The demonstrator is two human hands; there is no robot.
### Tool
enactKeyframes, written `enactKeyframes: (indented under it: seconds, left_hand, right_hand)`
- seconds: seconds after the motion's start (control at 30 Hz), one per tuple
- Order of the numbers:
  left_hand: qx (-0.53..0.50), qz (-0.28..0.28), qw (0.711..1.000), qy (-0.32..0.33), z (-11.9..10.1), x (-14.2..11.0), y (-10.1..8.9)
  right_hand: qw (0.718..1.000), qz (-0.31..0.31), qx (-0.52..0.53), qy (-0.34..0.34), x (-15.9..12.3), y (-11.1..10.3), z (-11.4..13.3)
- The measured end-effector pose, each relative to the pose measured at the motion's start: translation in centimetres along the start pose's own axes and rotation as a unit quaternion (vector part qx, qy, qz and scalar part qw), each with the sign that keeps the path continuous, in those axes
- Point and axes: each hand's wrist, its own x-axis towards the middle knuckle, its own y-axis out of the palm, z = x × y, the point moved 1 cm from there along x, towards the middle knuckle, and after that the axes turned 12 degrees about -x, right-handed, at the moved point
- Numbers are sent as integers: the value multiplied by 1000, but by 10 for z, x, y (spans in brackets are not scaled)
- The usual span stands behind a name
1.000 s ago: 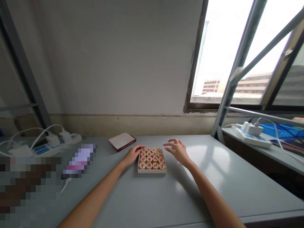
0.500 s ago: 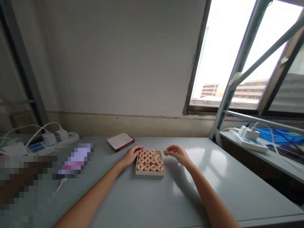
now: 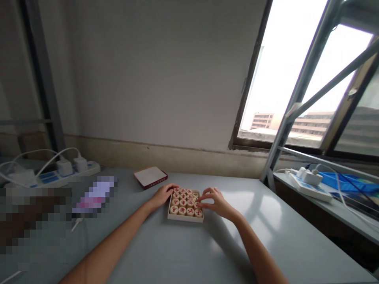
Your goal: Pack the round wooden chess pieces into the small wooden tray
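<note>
A shallow white box (image 3: 186, 218) on the desk holds rows of round, pale wooden Chinese chess pieces (image 3: 182, 210) with red characters. My left hand (image 3: 162, 195) grips the box at its far left corner, fingers curled along the edge. My right hand (image 3: 217, 203) reaches over the box's right side, with its thumb and fingertips closed about a chess piece (image 3: 196, 204) in the right-hand column. The fingers partly cover the pieces there. A dark red box lid (image 3: 151, 177) with a pale inside lies behind and to the left.
The grey desk (image 3: 166, 252) runs back to the wall. On the left are a power strip (image 3: 89, 169) with white plugs and a blurred phone (image 3: 96, 196). A metal bed-frame post (image 3: 284, 126) stands at right, beside another power strip (image 3: 314, 189) and a blue tray (image 3: 346, 182).
My right hand has moved left and down, bringing the chess piece from beside the box to its right column. My left hand stays at the box. The camera view has tilted slightly.
</note>
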Motion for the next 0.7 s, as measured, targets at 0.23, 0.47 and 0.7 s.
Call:
enactKeyframes:
  seconds: [0.23, 0.47, 0.7]
  left_hand:
    - [11, 9, 1000, 7, 0, 0, 0]
    - [3, 6, 1000, 2, 5, 2, 0]
    - [2, 16, 1000, -10, 5, 3, 0]
  right_hand:
    - [998, -1, 58, 29, 1, 1, 11]
    - [974, 56, 178, 130, -7, -12, -29]
    - [941, -27, -147, 303, -21, -29, -41]
